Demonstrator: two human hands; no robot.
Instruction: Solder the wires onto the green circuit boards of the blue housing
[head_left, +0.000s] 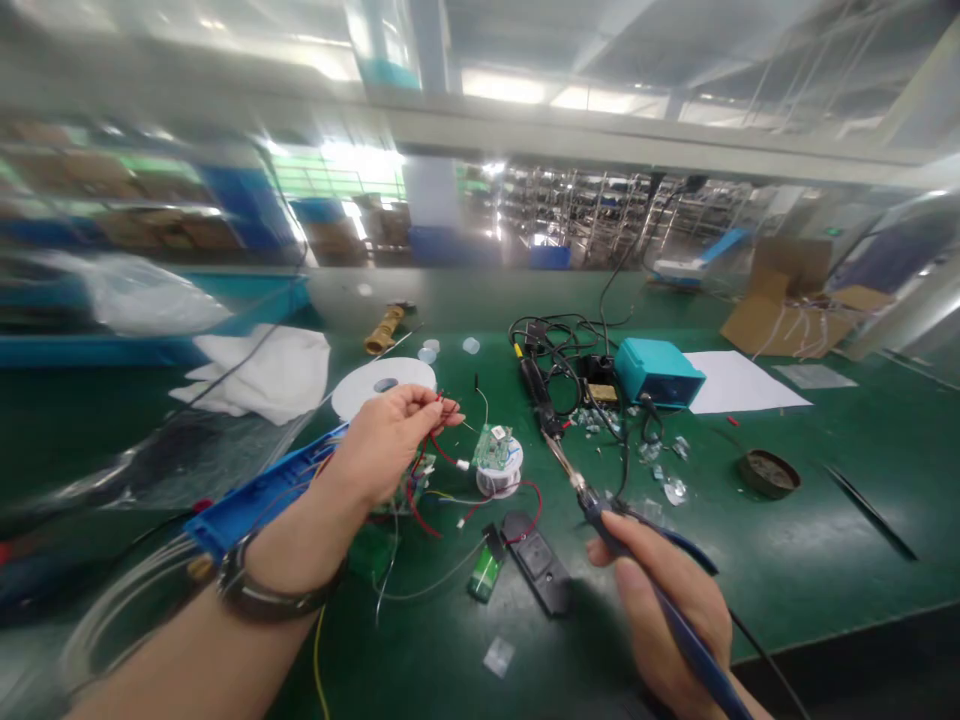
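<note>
Left grip (386,445) pinches wires (444,405); right grip (660,600), soldering iron (600,508).

The left hand (390,440) is raised above the green tabletop (825,560). Its fingers (427,402) pinch the ends of the red wires (442,455). The right hand (667,610) grips the blue handle of the soldering iron (600,515). The iron tip points toward a small circuit board (495,447), which rests on a solder spool (506,482). A green lighter (486,572) and a black housing (538,575) lie between the hands. A teal soldering station (658,370) stands farther back, beside a white sheet (742,380).
</note>
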